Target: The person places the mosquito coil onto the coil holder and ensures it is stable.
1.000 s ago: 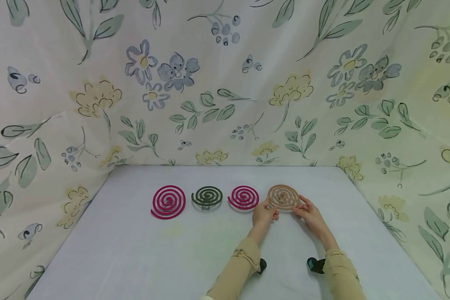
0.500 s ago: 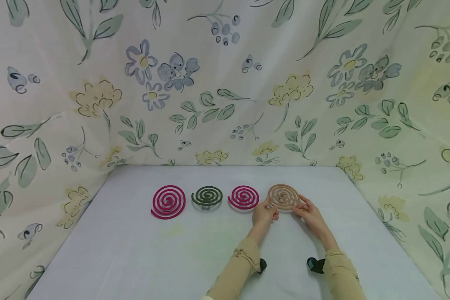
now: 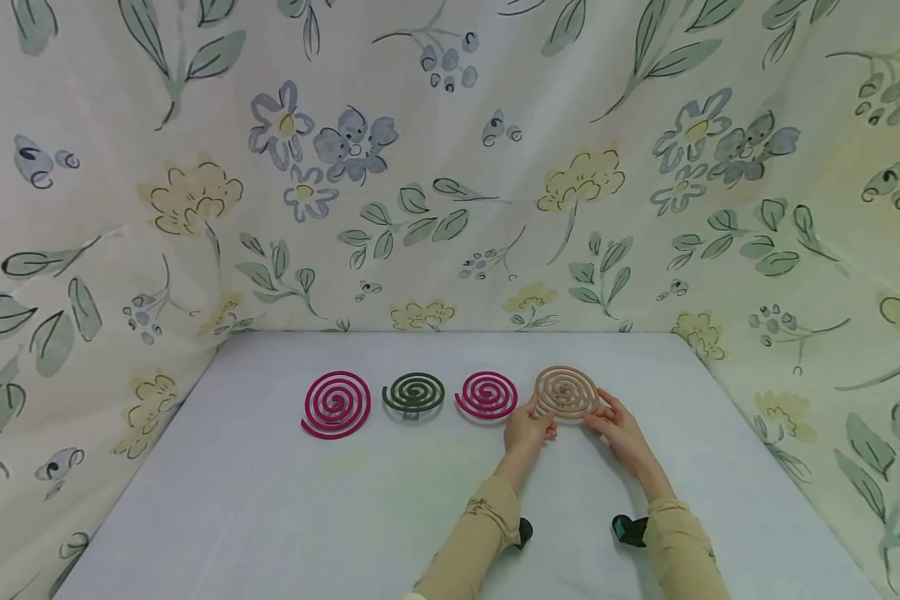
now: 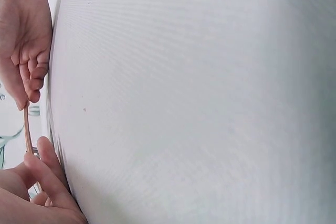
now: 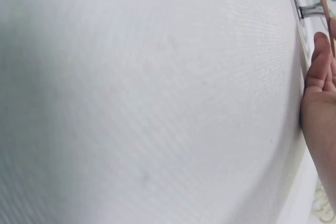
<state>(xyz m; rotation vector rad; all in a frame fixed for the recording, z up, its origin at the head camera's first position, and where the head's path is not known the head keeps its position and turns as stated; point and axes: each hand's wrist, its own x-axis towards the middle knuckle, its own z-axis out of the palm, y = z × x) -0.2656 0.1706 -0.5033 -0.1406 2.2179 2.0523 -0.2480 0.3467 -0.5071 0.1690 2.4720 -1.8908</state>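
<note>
A tan mosquito coil (image 3: 566, 392) is at the right end of a row of coils in the head view. My left hand (image 3: 527, 429) pinches its left edge and my right hand (image 3: 621, 429) pinches its right edge. Seen edge-on in the left wrist view, the tan coil (image 4: 28, 129) is a thin strip between the fingers of both hands. The right wrist view shows a small metal stand (image 5: 312, 11) beneath the coil. Whether the coil rests on that stand I cannot tell.
To the left lie a magenta coil (image 3: 487, 395), a dark green coil (image 3: 413, 392) on a small metal stand, and another magenta coil (image 3: 336, 405). All are on a white table (image 3: 270, 517). Floral cloth (image 3: 450, 250) hangs behind and at the sides.
The tan coil's far edge has risen very slightly. Both hands keep the same grip and place; the other coils stay put.
</note>
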